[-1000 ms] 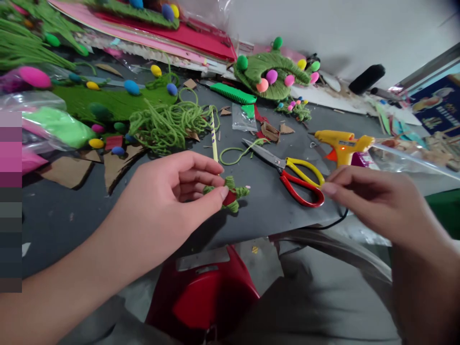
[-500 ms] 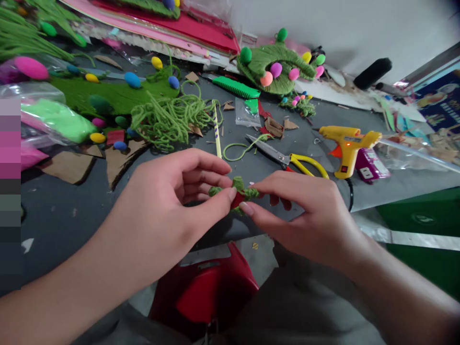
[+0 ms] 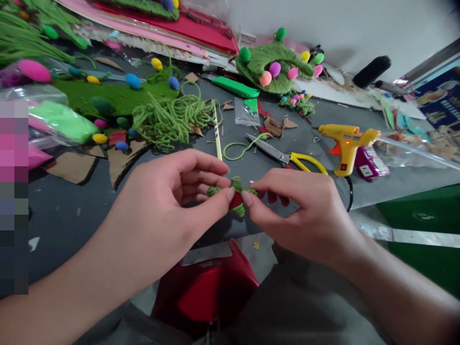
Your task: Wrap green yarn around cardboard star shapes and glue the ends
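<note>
Between my two hands is a small star-like piece (image 3: 236, 183) with a red middle and several arms wrapped in green yarn. My left hand (image 3: 168, 196) pinches its left side, thumb over the red part and fingers curled behind. My right hand (image 3: 298, 201) grips the right side between thumb and forefinger, its other fingers bent underneath. The fingertips hide part of the red middle and the right arm. Just beyond the hands lie scissors (image 3: 307, 162) with yellow handles, a loose strand of green yarn (image 3: 233, 155) and a pale spotted stick (image 3: 217, 132).
A yellow glue gun (image 3: 345, 139) with a glowing light stands at the right. Tangled green yarn (image 3: 172, 120), cardboard scraps (image 3: 74, 166) and a green utility knife (image 3: 235, 87) lie behind. A yarn-wrapped wreath (image 3: 268, 62) with coloured balls sits farther back. Below is a red stool (image 3: 212, 292).
My right thumb has shifted up and left onto the red middle, uncovering the lower green arm. The piece has turned slightly. My left hand keeps its hold.
</note>
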